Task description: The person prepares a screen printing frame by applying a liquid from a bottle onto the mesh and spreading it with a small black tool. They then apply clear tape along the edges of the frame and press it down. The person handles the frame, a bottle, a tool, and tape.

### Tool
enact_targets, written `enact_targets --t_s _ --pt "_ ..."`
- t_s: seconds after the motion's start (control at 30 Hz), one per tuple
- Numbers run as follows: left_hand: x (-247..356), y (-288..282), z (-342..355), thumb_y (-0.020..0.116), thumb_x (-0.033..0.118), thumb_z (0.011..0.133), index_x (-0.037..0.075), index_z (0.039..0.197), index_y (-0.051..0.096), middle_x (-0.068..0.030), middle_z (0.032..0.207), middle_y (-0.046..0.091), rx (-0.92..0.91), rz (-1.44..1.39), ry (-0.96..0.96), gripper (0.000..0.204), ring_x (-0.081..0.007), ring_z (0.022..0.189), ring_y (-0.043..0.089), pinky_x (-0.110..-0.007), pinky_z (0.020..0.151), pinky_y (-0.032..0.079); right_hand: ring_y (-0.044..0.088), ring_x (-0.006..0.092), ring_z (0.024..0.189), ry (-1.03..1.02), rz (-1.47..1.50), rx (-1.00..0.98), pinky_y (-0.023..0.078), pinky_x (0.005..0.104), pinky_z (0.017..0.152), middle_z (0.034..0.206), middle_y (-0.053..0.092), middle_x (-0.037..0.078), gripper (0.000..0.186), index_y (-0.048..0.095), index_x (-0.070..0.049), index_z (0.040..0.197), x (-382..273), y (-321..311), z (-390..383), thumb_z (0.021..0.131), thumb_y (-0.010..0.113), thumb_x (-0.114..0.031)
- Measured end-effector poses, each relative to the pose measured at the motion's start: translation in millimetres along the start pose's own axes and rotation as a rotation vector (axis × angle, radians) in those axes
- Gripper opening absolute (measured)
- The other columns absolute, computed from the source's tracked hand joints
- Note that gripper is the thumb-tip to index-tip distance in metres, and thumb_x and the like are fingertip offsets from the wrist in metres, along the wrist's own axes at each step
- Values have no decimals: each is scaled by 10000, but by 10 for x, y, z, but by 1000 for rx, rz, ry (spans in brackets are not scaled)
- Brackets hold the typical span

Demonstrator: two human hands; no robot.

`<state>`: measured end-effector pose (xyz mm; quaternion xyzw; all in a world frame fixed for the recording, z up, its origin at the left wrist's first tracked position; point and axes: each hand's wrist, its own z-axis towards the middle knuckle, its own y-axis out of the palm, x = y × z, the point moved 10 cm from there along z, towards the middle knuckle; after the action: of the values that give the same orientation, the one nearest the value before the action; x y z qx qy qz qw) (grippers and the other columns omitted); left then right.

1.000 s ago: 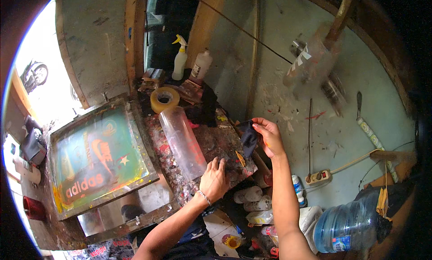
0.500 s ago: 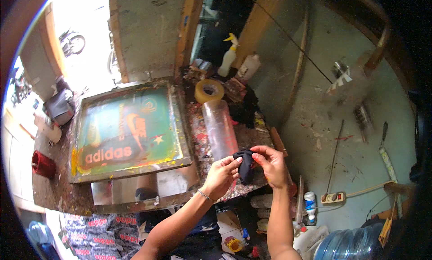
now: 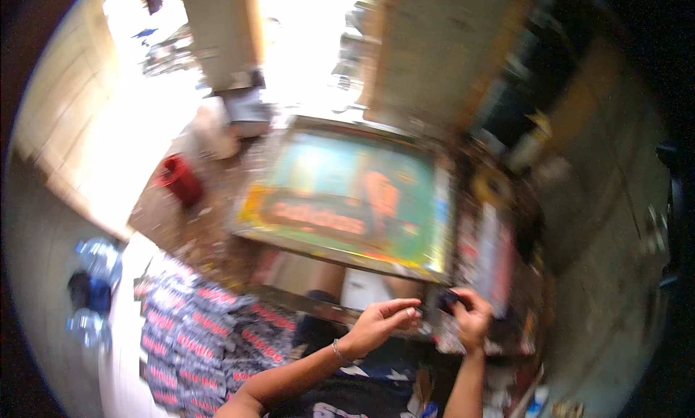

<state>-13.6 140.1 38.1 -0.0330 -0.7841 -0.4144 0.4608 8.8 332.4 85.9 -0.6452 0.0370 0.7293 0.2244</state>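
Note:
In front of the near edge of the worktable, my right hand (image 3: 472, 318) is closed on a small bunched black cloth (image 3: 447, 301). Left of it, apart from the cloth, my left hand (image 3: 382, 328) stretches its fingers to the right with nothing seen in them; a bracelet circles the wrist. Just beyond both hands lies a framed printing screen (image 3: 329, 248), its green mesh bearing orange lettering and shapes. The whole picture is smeared by motion, so the cloth's folds do not show.
A red cylinder (image 3: 181, 180) stands at the table's left. On the right are a clear roll (image 3: 492, 262), a tape roll (image 3: 492, 185) and a spray bottle (image 3: 532, 141). Printed grey fabric (image 3: 206, 331) hangs nearer me. Clear water bottles (image 3: 100, 259) sit far left, below the bright doorway.
My view has swung left, so the screen sits further right in the picture. My left hand has let go of the black cloth and moved away from it; my right hand keeps it.

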Motion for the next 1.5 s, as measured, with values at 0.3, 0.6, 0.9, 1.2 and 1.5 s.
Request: enact_targets --t_s 0.3,0.6,0.9,1.2,1.5 --pt "2573 -3099 -2453 684 152 922 33 1026 640 -4 841 626 1567 531 952 164 -82 717 557 -262 674 490 631 94 772 197 48 -26 496 238 716 831 672 14 92 662 39 931 180 678 99 861 708 2" --pt "4095 -4643 -310 816 477 780 -147 1470 43 -260 1522 296 1410 1039 777 1210 -325 1405 355 -412 1207 210 651 104 785 101 -4 -100 516 251 754 833 692 26 109 660 40 941 -422 1079 418 855 707 -7" --pt "4799 -5088 -127 886 446 698 8 1271 589 -105 1196 671 1493 1234 1000 779 -223 1035 655 -364 947 510 657 94 850 221 -24 40 534 249 768 914 704 41 148 647 22 1000 -273 430 149 857 686 27" --pt "4368 -3149 -778 841 323 800 3 1376 483 -131 1280 611 1206 1236 1176 750 -257 1158 598 -373 1012 472 684 155 840 255 374 18 593 302 740 978 700 127 132 597 40 1044 90 569 496 915 623 24" --pt "2596 -991 -243 913 315 637 -20 1215 548 -204 1074 625 413 1515 508 762 -348 983 643 -422 865 518 686 135 854 204 812 -65 602 295 768 989 719 82 172 692 23 1099 127 1738 1175 953 629 -43"
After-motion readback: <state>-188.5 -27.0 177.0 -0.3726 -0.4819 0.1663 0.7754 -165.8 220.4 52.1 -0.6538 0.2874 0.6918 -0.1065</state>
